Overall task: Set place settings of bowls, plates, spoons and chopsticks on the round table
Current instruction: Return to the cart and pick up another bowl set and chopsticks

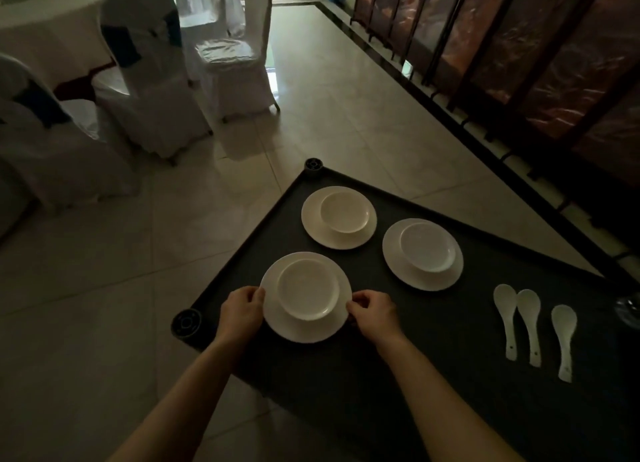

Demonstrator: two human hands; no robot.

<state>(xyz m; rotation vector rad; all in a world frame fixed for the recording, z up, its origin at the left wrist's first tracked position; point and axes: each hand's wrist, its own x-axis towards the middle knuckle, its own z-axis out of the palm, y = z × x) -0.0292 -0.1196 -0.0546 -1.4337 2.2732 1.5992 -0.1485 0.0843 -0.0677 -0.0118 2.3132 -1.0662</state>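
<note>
Three white plates, each with a white bowl on it, stand on a dark cart top (415, 340). On the nearest plate (304, 330) sits a bowl (308, 288). My left hand (240, 314) grips that plate's left rim and my right hand (375, 314) pinches its right rim. A second plate (318, 234) with its bowl (344, 212) stands farther back, and a third plate (398, 260) with its bowl (427, 247) is to the right. Three white spoons (507, 319) (530, 323) (564, 340) lie side by side at the cart's right. No chopsticks show.
White-covered chairs (152, 80) and a round table with a white cloth (45, 28) stand at the upper left across the tiled floor (104, 288). A folding screen (519, 53) runs along the right. A glass object (628, 311) is cut off by the right edge.
</note>
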